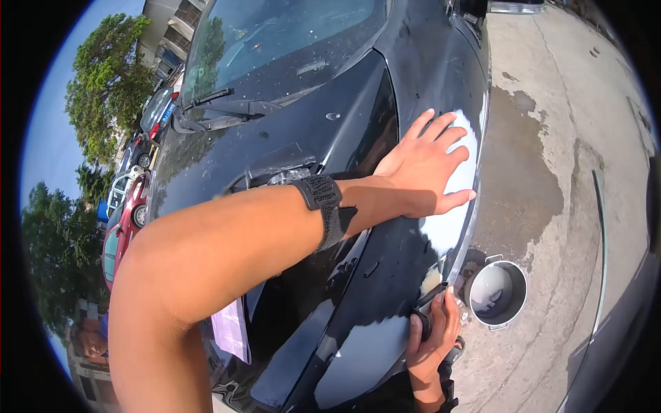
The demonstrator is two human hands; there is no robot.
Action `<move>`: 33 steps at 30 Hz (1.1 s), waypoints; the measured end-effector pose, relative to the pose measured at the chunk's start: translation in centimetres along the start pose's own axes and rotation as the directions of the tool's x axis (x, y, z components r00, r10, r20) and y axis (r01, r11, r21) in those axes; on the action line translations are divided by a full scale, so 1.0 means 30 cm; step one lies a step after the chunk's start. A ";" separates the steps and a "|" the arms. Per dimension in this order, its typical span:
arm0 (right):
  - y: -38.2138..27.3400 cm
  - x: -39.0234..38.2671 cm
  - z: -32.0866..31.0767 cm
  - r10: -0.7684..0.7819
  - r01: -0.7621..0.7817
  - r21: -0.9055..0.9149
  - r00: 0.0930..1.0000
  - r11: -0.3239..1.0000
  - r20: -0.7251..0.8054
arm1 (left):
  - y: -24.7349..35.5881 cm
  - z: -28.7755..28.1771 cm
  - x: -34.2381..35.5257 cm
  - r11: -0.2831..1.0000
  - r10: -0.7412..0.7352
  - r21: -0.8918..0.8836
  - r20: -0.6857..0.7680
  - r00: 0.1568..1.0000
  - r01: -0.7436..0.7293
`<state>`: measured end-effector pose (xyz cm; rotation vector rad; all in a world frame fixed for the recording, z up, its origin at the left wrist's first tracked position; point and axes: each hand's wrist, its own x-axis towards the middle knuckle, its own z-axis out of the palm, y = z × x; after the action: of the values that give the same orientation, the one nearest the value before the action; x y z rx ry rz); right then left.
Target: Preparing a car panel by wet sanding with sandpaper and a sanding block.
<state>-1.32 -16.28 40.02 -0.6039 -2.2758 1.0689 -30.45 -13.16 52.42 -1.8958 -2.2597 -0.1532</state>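
My left hand (430, 165) lies flat on the black car's front fender (385, 282), its fingers spread and nothing held. Part of a bright white patch (441, 230) shows under and beside these fingers. A black band (322, 206) wraps my left forearm. Lower down, at the fender's outer edge, my right hand (435, 330) is closed round a small black object (425, 321). Its fingers hide much of the object, so its kind is unclear. Another pale area (365, 358) shows on the bodywork left of my right hand.
A metal pot (513, 313) with cloudy liquid stands on the concrete ground (571, 227) to the right, near a wet stain (520, 186). A purplish sheet (233, 330) and clear plastic (282, 165) lie on the hood. Parked cars (124, 227) and a person (93, 341) are at left.
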 end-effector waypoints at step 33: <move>0.922 -0.183 -0.040 0.520 -0.573 0.261 0.818 0.777 0.245 | 0.085 -0.076 0.097 0.984 -0.077 0.172 0.244 0.967 0.035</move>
<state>8.06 -2.76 17.07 -1.1175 -2.0157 1.7904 -28.25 -10.36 55.16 -1.8541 -2.3983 0.2746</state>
